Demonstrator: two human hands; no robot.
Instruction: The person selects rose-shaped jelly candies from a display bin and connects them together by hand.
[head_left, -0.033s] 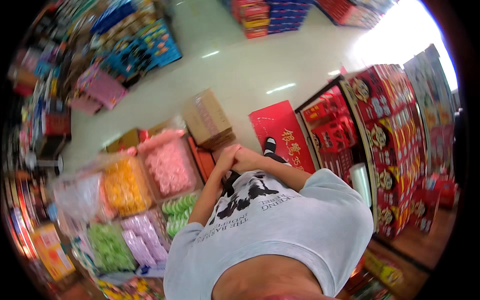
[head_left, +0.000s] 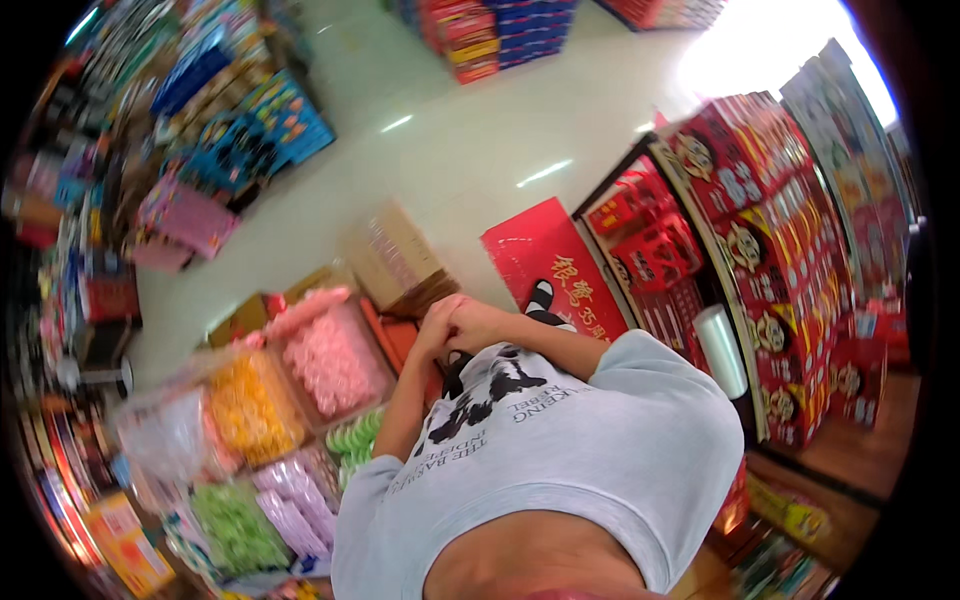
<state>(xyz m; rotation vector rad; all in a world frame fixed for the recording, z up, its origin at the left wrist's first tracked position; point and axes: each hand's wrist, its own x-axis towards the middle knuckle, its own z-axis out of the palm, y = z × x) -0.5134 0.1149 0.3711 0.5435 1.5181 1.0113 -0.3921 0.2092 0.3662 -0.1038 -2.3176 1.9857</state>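
Note:
My left hand (head_left: 436,326) and my right hand (head_left: 475,322) are clasped together in front of my waist, fingers closed. No object shows between them, though some fingers are hidden. Just beyond them stands a brown cardboard box (head_left: 395,255) on the floor. To the left of my left forearm lie heaps of small wrapped goods in open boxes: pink packets (head_left: 330,360), yellow packets (head_left: 245,410) and green-and-white packets (head_left: 358,440). Nearer to me are light green packets (head_left: 235,530) and pale purple packets (head_left: 300,500).
At right, a shelf rack holds stacked red cartons (head_left: 735,165). A red panel with gold lettering (head_left: 545,245) lies on the floor by my shoe (head_left: 541,294). Crowded goods (head_left: 245,130) fill the far left. Stacked red and blue boxes (head_left: 530,30) stand at the far end.
The whole view has shifted slightly, so floor and racks sit a little further left and higher. My hands remain clasped in the same place at my waist.

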